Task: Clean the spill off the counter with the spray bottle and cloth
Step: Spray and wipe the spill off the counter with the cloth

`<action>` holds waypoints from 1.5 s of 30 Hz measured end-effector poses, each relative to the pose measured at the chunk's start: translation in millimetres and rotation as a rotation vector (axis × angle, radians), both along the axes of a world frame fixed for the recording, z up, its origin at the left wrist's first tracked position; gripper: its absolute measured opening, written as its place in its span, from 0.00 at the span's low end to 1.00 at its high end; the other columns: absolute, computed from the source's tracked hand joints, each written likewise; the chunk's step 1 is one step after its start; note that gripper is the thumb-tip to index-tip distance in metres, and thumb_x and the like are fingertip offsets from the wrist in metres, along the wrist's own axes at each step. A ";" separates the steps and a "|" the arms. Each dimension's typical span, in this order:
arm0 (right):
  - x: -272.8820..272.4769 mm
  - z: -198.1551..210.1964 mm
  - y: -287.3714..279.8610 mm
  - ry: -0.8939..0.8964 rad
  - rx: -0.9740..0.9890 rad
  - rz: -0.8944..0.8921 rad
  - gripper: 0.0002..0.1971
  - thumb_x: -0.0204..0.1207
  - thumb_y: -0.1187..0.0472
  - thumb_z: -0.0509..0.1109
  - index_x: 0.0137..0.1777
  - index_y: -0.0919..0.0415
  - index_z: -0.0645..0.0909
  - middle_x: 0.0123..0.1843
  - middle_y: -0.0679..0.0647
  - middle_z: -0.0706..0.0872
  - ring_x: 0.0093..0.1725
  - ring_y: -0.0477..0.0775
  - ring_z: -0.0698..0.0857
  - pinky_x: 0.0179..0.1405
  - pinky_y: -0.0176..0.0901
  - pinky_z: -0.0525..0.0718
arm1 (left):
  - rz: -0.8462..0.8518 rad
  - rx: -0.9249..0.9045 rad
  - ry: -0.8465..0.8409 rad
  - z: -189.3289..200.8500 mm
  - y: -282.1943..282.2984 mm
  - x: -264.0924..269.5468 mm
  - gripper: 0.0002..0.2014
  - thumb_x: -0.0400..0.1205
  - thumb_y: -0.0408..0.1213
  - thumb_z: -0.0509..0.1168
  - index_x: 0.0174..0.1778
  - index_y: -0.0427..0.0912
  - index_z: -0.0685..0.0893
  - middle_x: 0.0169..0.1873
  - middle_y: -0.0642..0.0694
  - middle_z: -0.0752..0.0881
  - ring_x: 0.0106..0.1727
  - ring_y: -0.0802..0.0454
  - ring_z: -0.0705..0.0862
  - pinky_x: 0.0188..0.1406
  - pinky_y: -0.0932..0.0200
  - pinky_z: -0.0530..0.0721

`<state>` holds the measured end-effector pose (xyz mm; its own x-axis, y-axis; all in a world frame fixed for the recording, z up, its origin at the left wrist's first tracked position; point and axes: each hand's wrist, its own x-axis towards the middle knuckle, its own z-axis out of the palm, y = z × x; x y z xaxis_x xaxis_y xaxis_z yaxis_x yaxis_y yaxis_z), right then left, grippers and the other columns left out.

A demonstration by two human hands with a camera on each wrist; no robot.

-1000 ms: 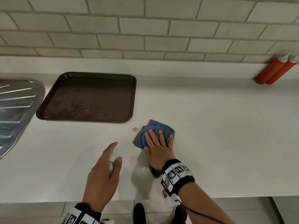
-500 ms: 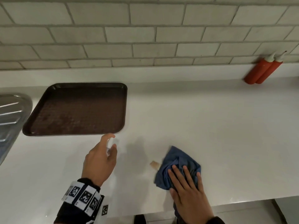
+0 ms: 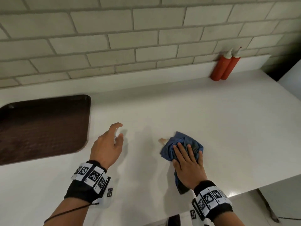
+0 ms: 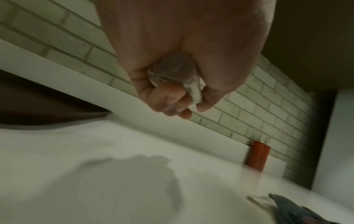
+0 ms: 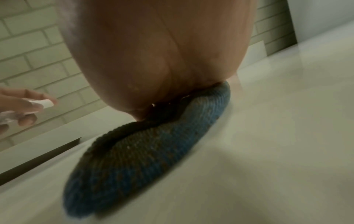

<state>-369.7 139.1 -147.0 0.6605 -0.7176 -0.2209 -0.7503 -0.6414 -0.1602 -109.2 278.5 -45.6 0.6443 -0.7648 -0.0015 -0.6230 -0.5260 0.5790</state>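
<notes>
Blue knitted cloth [image 3: 182, 145], soft and bunched, lies pinned to the white surface [image 3: 228, 128] under the right hand [image 3: 187, 163], whose fingers press it flat; it looks limp, best gathered from on top. To that hand's left, the left hand [image 3: 105, 144] grasps a small clear spray bottle [image 3: 116, 135], seemingly light and perhaps slick, round its body. Just beyond the cloth sits a tan spill [image 3: 162, 141]. Farther off stand two red bottles [image 3: 225, 66].

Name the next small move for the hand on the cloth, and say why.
Probably slide the right hand and blue cloth left over the tan smear: it shows uncovered at the cloth's left edge, and the hand already lies flat on the cloth.
</notes>
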 end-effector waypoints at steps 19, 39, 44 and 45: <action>-139.3 -3.9 -50.3 -0.012 0.005 -0.097 0.29 0.85 0.42 0.39 0.82 0.48 0.62 0.83 0.48 0.65 0.81 0.62 0.62 0.75 0.67 0.49 | -0.215 0.024 -0.061 -9.6 -126.9 -151.5 0.13 0.86 0.43 0.57 0.66 0.56 0.71 0.36 0.53 0.83 0.37 0.45 0.81 0.40 0.50 0.82; -15.0 15.5 -196.1 0.060 0.169 -0.106 0.29 0.86 0.46 0.40 0.85 0.46 0.38 0.86 0.45 0.36 0.84 0.61 0.35 0.76 0.75 0.33 | -0.073 0.000 0.028 -9.3 -117.5 -134.2 0.20 0.87 0.48 0.58 0.76 0.61 0.68 0.43 0.55 0.83 0.47 0.51 0.84 0.44 0.53 0.80; 19.7 6.7 -91.0 0.020 0.093 0.130 0.30 0.82 0.44 0.40 0.85 0.49 0.49 0.86 0.46 0.45 0.85 0.63 0.45 0.76 0.74 0.37 | 0.022 -0.039 0.083 -10.1 -74.2 -90.1 0.20 0.86 0.49 0.60 0.75 0.62 0.69 0.43 0.52 0.86 0.44 0.48 0.84 0.45 0.51 0.82; 20.3 5.3 -64.7 0.009 0.074 0.176 0.30 0.82 0.44 0.44 0.84 0.50 0.57 0.85 0.47 0.55 0.84 0.65 0.54 0.74 0.74 0.44 | 0.033 -0.045 0.098 -10.2 -65.2 -79.7 0.20 0.86 0.49 0.60 0.75 0.62 0.70 0.44 0.52 0.86 0.44 0.48 0.85 0.44 0.51 0.83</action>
